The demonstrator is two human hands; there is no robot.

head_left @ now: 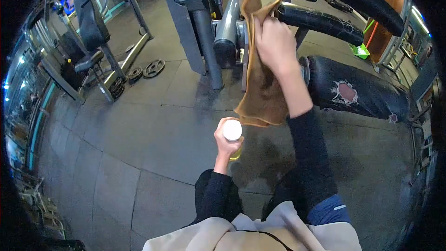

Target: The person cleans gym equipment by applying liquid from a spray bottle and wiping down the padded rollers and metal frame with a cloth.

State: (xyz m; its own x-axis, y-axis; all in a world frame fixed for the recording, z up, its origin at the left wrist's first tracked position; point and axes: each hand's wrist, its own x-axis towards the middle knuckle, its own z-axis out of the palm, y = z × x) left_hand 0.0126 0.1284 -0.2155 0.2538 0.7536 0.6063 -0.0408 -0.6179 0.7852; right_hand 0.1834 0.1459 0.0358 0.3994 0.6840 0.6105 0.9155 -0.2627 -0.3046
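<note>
In the lower middle of the head view, my left hand (pixel 223 140) is wrapped round a bottle (pixel 232 130) with a white cap and yellowish contents showing below my fingers. Higher up and to the right, my right hand (pixel 277 44) is closed on a brown cloth (pixel 264 100). The cloth hangs down in folds, its upper corners sticking up above my fist. Behind it stands a gym machine with a grey metal tube (pixel 227 32) and a cracked black roller pad (pixel 323 21). Whether the cloth touches the machine I cannot tell.
A black padded cushion (pixel 371 90) with torn covering lies right of my right forearm. Weight plates (pixel 154 68) rest on the dark tiled floor (pixel 121 125). Another machine with a black seat back (pixel 89 21) stands at left. A green dustpan (pixel 360 51) is at far right.
</note>
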